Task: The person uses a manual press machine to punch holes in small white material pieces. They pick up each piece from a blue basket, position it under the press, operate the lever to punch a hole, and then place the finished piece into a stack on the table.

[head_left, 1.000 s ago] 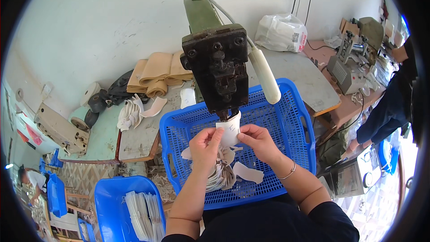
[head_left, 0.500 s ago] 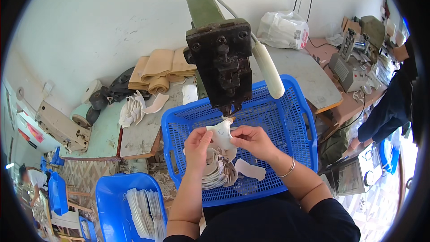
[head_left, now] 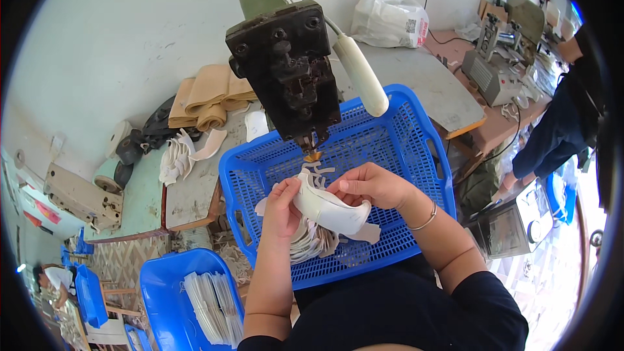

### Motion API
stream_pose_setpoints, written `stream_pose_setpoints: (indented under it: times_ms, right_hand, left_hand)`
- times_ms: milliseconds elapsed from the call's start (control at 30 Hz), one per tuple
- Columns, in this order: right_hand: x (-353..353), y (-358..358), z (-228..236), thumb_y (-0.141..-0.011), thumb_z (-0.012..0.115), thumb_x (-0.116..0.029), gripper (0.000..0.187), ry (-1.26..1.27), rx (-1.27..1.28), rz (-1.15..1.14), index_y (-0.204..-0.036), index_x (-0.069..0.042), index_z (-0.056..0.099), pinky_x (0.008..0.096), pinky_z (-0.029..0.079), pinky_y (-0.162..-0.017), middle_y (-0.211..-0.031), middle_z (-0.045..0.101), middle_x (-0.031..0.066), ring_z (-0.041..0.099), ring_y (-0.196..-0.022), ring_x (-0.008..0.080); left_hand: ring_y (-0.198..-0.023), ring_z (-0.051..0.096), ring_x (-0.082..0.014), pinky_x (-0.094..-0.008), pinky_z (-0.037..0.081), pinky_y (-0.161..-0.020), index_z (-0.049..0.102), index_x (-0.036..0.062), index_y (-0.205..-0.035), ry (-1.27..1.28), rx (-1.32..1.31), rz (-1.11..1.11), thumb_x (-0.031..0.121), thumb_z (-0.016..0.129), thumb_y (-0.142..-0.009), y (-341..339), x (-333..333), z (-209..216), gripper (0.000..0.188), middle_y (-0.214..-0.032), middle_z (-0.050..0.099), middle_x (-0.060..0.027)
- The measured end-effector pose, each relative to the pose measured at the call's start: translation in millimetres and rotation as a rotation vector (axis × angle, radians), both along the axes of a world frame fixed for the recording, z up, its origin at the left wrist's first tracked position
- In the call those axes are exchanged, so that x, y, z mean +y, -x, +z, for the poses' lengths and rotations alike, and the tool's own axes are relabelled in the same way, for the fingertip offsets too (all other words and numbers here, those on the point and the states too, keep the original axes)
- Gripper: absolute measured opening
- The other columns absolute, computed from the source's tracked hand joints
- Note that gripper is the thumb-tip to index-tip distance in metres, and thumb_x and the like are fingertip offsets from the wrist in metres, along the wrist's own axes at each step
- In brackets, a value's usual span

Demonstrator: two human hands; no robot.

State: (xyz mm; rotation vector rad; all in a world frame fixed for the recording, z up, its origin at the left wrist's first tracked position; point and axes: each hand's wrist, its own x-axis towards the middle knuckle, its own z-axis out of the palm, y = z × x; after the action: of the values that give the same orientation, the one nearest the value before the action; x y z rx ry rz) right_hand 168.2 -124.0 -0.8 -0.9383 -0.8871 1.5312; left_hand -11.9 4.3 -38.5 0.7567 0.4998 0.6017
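A curved white cut piece of sheet material [head_left: 331, 213] with a pale layered edge hangs between my hands, above the blue mesh basket [head_left: 443, 175]. My left hand [head_left: 281, 207] pinches its left end between thumb and fingers. Along the upper edge, my right hand [head_left: 377, 187] has bent fingers closed at the piece. Just beyond stands a dark machine head [head_left: 289, 78], its brass-coloured tip [head_left: 313, 156] above the basket. Under my hands in the basket lies a bundle of similar white pieces [head_left: 311, 244], partly covered by the held one. Small white scraps [head_left: 317, 172] lie below the tip.
A blue tub [head_left: 172, 260] with stacked white strips [head_left: 208, 299] stands at lower left. Tan rolled material [head_left: 211, 101] and white pieces [head_left: 179, 159] lie on the left table. A lamp [head_left: 364, 78] hangs beside the machine. Another person [head_left: 552, 136] is at far right.
The white piece has come down and away from the machine tip and now shows its longer curved side. My hands moved slightly with it. The whole view has shifted a little.
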Motion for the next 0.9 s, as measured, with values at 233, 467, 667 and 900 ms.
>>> stream_pose_setpoints:
  times_ms: [233, 467, 667, 900]
  right_hand:
    - [-21.7, -6.5, -45.5, -0.086, 0.056, -0.021, 0.04, 0.041, 0.31, -0.049, -0.115, 0.006, 0.049, 0.0351, 0.051, -0.08, -0.106, 0.057, 0.0132, 0.058, -0.096, 0.02]
    - [-43.7, 1.8, -84.5, -0.082, 0.06, -0.008, 0.025, 0.124, 0.352, -0.21, -0.106, -0.004, 0.055, 0.0342, 0.053, -0.078, -0.099, 0.06, 0.0069, 0.061, -0.09, 0.018]
    - [-46.1, -8.7, -77.9, -0.079, 0.062, -0.003, 0.021, 0.051, 0.259, -0.347, -0.099, -0.002, 0.058, 0.0282, 0.053, -0.075, -0.094, 0.062, 0.0086, 0.061, -0.083, 0.0156]
    - [-59.6, -13.9, -54.1, -0.075, 0.063, 0.003, 0.021, -0.088, 0.144, -0.43, -0.096, 0.002, 0.059, 0.0265, 0.053, -0.071, -0.087, 0.063, 0.0092, 0.062, -0.079, 0.0151]
  left_hand:
    - [-0.072, 0.061, -0.0128, -0.0265, 0.051, -0.06, 0.057, 0.0067, -0.088, -0.047, -0.044, 0.087, 0.016, 0.056, -0.086, 3.5, -10.9, -1.6, 0.009, -0.083, 0.062, -0.0047]
    - [-0.079, 0.061, -0.016, -0.0318, 0.052, -0.065, 0.057, 0.0056, -0.094, -0.128, -0.044, 0.01, 0.017, 0.055, -0.087, -0.1, -20.7, -1.8, 0.014, -0.089, 0.062, -0.0057]
    - [-0.074, 0.06, -0.0116, -0.0238, 0.05, -0.063, 0.059, 0.0035, -0.097, -0.358, 0.048, 0.012, 0.018, 0.054, -0.087, -6.6, -30.5, 12.5, 0.018, -0.085, 0.062, -0.0045]
    - [-0.071, 0.062, -0.0138, -0.026, 0.052, -0.061, 0.057, 0.0033, -0.095, -0.242, 0.098, 0.029, 0.016, 0.053, -0.087, -10.5, -25.0, 3.2, 0.015, -0.086, 0.062, -0.0064]
